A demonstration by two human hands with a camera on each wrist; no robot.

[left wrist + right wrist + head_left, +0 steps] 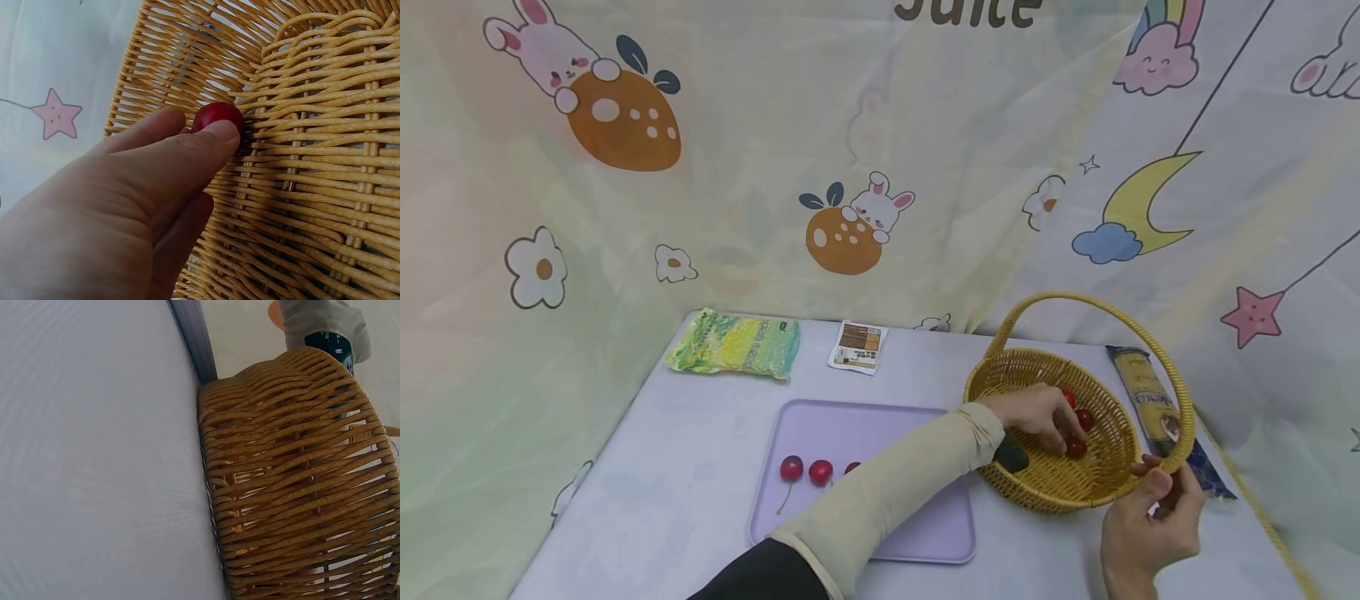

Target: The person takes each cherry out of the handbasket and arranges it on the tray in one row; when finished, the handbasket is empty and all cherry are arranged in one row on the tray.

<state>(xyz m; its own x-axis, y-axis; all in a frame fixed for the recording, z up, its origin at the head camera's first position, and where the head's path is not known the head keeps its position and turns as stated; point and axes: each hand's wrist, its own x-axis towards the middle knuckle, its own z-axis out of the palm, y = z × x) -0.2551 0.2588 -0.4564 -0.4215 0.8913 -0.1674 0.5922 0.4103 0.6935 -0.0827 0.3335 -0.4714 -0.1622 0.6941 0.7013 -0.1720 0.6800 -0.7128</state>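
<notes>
My left hand (pixel 1037 412) reaches down into the yellow wicker basket (pixel 1030 492). In the left wrist view, its thumb and fingers pinch a dark red cherry (pixel 219 115) close over the woven inside. Two more cherries, one of them a red cherry (pixel 1084 418), lie beside that hand in the basket. My right hand (pixel 1157 517) grips the foot of the basket's arched handle (pixel 1183 417) at the near right rim. The right wrist view shows the basket's outer wall (pixel 300 475) on the white table, with the right hand out of sight.
A lilac tray (pixel 925 546) left of the basket bears several cherries (pixel 791 468), partly hidden by my left sleeve (pixel 895 492). Behind are a green-yellow packet (pixel 737 343) and a small brown-white sachet (pixel 858 347). A long blue-gold pack (pixel 1150 400) lies right of the basket.
</notes>
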